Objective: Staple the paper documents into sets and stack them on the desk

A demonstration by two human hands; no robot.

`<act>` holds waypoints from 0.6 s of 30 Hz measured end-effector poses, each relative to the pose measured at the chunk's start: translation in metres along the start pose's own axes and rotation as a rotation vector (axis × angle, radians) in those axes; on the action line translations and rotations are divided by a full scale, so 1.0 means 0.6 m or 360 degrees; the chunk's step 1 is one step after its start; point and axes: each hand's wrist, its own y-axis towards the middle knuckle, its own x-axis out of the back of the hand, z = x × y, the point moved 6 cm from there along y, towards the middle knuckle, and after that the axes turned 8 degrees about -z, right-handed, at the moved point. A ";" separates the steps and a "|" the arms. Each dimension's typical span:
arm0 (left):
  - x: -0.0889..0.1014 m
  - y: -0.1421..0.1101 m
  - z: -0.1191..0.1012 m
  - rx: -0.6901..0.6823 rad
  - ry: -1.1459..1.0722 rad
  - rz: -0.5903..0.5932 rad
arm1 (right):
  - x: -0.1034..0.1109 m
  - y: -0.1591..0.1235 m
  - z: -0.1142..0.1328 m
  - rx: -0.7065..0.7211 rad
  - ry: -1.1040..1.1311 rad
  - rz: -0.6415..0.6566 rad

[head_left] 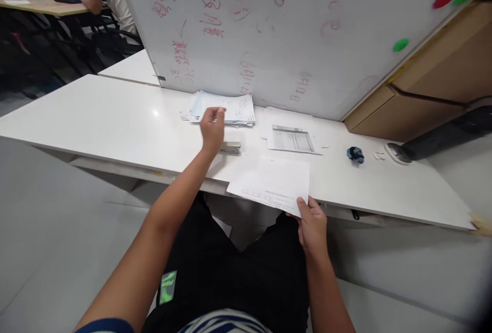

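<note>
My right hand (312,223) grips the lower right corner of a white sheet of paper (272,179), thumb on top and fingers underneath. The sheet reaches over the desk's front edge, with printed lines along its near side. My left hand (212,127) is raised in front of a stack of papers (238,108), its fingers curled in toward the thumb. Whether anything small sits between those fingers is hidden. A stapler (231,147) lies on the desk just below and right of that hand, partly covered by it.
Printed sheets (294,139) lie right of the stack on the white desk (115,112). A whiteboard (246,41) stands behind. Farther right are a dark blue crumpled item (355,155), a small white object (378,155), a dark cylinder (449,130) and cardboard boxes (442,61). Another person (111,0) sits back left.
</note>
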 end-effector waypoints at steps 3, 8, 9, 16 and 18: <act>0.038 -0.001 0.003 0.0007 0.0051 -0.0037 | 0.040 -0.010 0.013 0.0129 0.0097 -0.0357; 0.016 -0.044 0.044 -0.0301 0.0409 0.0942 | 0.037 0.009 0.075 0.0443 0.0276 -0.0598; 0.012 -0.052 0.053 -0.0373 0.0449 0.1043 | 0.012 0.026 0.091 0.0478 0.0283 -0.0512; -0.002 -0.060 0.078 -0.0544 0.0685 0.1091 | -0.303 0.206 0.163 0.0459 -0.0151 0.0159; 0.001 -0.061 0.075 -0.0559 0.0684 0.1073 | -0.391 0.241 0.167 0.0551 -0.0385 0.0281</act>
